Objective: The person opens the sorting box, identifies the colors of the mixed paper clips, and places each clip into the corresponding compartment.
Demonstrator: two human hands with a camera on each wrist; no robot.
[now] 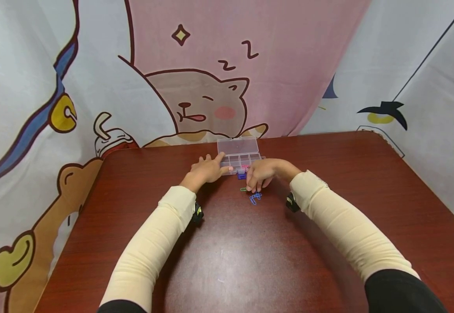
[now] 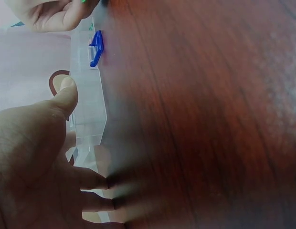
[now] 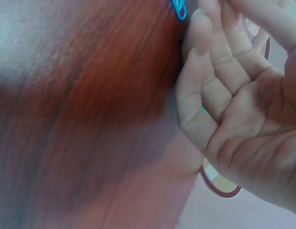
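Note:
A clear compartment box (image 1: 226, 165) with its lid (image 1: 238, 147) raised stands near the table's far edge, its blue latch (image 1: 241, 176) facing me. Pink paper clips (image 1: 245, 167) lie inside. My left hand (image 1: 208, 168) is spread at the box's left side, thumb against its front wall, other fingertips down on the table. In front of the box, my right hand (image 1: 261, 173) reaches down with curled fingers, and a green paper clip (image 1: 243, 189) shows at its fingertips. Between its fingers a green bit (image 3: 203, 110) peeks out, mostly hidden. Blue paper clips (image 1: 255, 198) lie just nearer to me.
The brown wooden table (image 1: 227, 252) reaches back to a cartoon-printed curtain (image 1: 289, 52) standing close behind the box. Dark wrist cameras (image 1: 197, 213) sit at both cuffs.

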